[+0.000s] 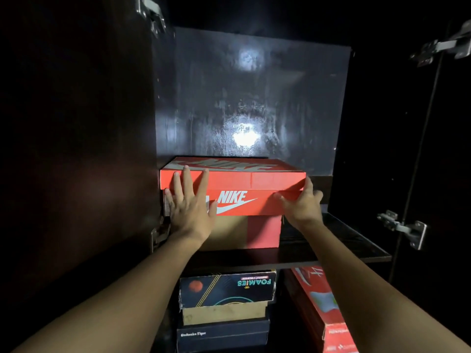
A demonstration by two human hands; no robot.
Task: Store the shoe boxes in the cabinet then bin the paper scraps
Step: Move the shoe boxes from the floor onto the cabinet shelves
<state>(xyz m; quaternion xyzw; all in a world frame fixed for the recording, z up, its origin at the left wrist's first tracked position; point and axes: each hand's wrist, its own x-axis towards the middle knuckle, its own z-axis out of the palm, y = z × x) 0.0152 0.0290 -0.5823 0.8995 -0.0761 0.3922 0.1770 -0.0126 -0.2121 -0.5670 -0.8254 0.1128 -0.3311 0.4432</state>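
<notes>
An orange Nike shoe box (251, 186) lies on top of a second box (254, 231), half brown and half orange, on the cabinet's upper shelf (331, 250). My left hand (190, 208) presses flat with spread fingers against the box's front left face. At the box's front right corner, my right hand (302, 203) curls its fingers against the lid edge. The box sits hard against the cabinet's left wall. No paper scraps are in view.
Below the shelf, a dark Foamies box (226, 289), a brown box and a black Onitsuka Tiger box (221, 336) are stacked. A red box (328, 317) leans at the lower right. Both dark cabinet doors stand open, hinges (402, 226) showing. The shelf's right half is bare.
</notes>
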